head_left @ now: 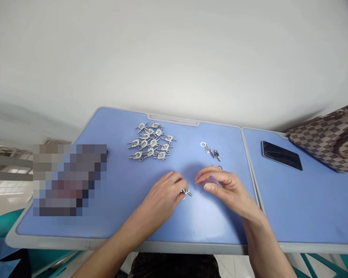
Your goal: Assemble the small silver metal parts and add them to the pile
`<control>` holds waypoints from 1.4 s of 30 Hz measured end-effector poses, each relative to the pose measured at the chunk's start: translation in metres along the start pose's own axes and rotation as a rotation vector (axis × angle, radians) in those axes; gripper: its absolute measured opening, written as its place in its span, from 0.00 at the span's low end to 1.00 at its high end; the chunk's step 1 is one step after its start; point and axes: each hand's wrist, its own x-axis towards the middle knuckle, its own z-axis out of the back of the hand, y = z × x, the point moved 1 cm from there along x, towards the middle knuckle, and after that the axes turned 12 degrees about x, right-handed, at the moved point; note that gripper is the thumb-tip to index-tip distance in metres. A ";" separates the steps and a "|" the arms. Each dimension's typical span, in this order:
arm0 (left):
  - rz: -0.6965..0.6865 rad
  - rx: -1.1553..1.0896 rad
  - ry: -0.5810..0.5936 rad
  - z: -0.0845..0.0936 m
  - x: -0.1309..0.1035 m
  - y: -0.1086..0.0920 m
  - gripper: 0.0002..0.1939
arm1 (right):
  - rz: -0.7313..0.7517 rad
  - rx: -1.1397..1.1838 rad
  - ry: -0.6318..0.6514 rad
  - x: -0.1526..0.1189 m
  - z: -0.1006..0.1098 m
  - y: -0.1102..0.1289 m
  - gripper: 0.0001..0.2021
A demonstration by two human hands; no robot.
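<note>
Near the middle of the blue table, my left hand (171, 189) is closed on a small metal part (187, 192), whose pin sticks out to the right past the fingertips. To its right, my right hand (220, 185) hovers over the table with thumb and fingers curved and apart; a small, thin, blurred item (211, 178) shows between them. Beyond my right hand lie a loose metal plate (203, 144) and a dark-centred metal piece (216, 153). A group of several similar metal assemblies (153, 143) rests at the back, left of centre.
A pixelated rectangular object (72, 179) covers the table's left side. On the adjoining right table (307, 208) lie a black phone (282, 155) and a checkered brown bag (327, 137). A pale wall (174, 58) rises behind both tables.
</note>
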 end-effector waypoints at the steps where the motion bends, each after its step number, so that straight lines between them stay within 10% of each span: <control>1: -0.004 -0.011 0.003 0.000 0.000 0.000 0.05 | 0.043 -0.026 0.004 0.000 -0.001 0.001 0.07; 25: -0.019 -0.016 0.001 -0.003 0.001 0.000 0.04 | 0.316 -0.360 0.187 0.000 -0.018 -0.003 0.09; 32: -0.034 -0.018 -0.050 -0.005 0.000 0.001 0.08 | 0.693 -0.759 0.076 -0.002 -0.024 -0.011 0.11; 42: -0.030 -0.017 -0.054 -0.004 -0.001 0.000 0.07 | 0.738 -0.683 0.016 -0.002 -0.029 -0.011 0.14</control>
